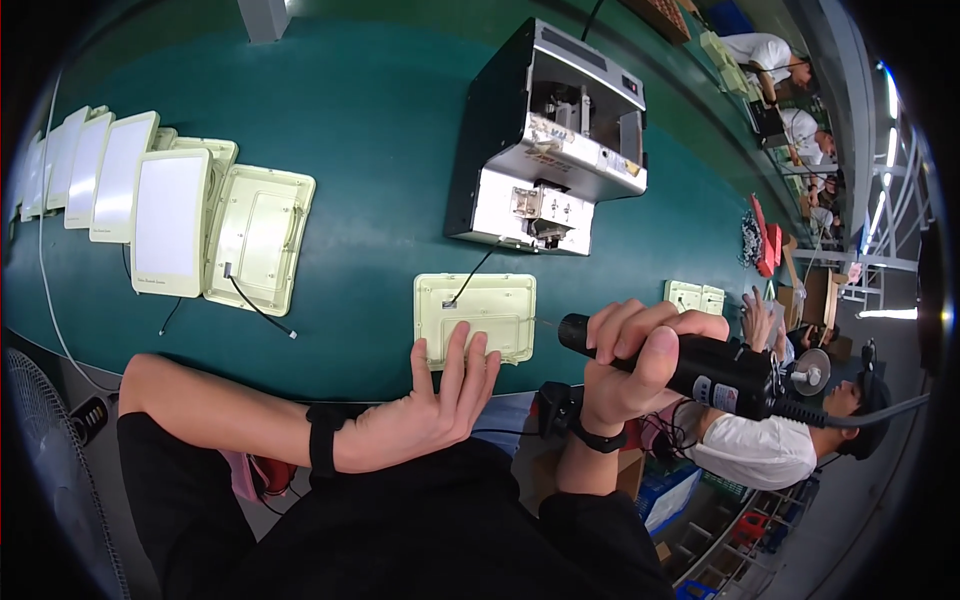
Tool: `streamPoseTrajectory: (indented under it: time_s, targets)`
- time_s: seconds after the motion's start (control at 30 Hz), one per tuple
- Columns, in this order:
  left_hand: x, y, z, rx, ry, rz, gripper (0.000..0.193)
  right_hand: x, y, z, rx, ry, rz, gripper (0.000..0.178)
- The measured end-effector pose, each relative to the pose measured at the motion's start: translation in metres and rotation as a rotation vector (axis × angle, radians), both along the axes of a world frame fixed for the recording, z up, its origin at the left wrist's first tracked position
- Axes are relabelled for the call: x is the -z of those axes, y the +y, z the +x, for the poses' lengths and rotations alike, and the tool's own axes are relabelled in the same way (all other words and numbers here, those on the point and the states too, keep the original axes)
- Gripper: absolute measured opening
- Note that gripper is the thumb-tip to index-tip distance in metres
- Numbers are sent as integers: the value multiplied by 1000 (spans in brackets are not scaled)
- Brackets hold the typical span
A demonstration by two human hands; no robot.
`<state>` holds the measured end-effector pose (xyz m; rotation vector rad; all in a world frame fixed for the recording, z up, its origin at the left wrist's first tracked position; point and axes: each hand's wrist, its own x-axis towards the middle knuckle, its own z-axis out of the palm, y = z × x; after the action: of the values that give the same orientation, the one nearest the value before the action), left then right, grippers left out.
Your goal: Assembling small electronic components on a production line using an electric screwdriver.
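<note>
In the head view, a pale green plastic panel lies flat on the green desk, just below the middle of the frame. It lies back side up, with little ribs and frames on it, and a thin black wire runs from it up toward the grey metal machine in the upper middle. The left hand is open, with its fingers spread flat and pressing on the lower edge of the panel. The right hand is closed tight around a black electric screwdriver, which lies sideways with its thin tip pointing left at the right edge of the panel. The two hands are apart. The panel looks light and stiff, like a thin hard shell, so it would likely slide on the smooth desk if nobody held it down. A flat palm on its edge seems a good way to keep it in place. To lift it, the long sides look best, away from the wire, which could snag or pull out. The screwdriver looks heavier and has a thick cord at its back end, so a full fist around the body seems right. At the left of the frame, more panels lie in a row, some white side up.
</note>
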<state>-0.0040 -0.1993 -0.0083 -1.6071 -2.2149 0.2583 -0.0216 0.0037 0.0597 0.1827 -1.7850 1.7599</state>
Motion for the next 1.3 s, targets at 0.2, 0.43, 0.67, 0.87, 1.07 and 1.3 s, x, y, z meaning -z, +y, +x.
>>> streamPoseTrajectory:
  time_s: [0.2, 0.43, 0.67, 0.87, 1.07, 1.3]
  targets:
    - [-3, -1, -1, -3, -29, -4, 51, 3, 3, 1, 0, -9, -39, 22]
    - [-17, -5, -2, 61, 40, -91, 49, 0, 6, 0, -86, 15, -47, 20]
    - [-16, -10, 0, 43, 104, -73, 51, -48, -25, -32, -140, 200, -52, 14]
    - [-10, -9, 1, 58, 80, -57, 51, -53, -34, -73, 1, 179, 19, 13]
    - [-5, -11, 2, 59, 71, -64, 51, -53, -40, -60, -24, 115, 19, 16]
    - [2, -8, 5, 47, 181, -76, 50, -37, -78, -10, -337, 45, -106, 24]
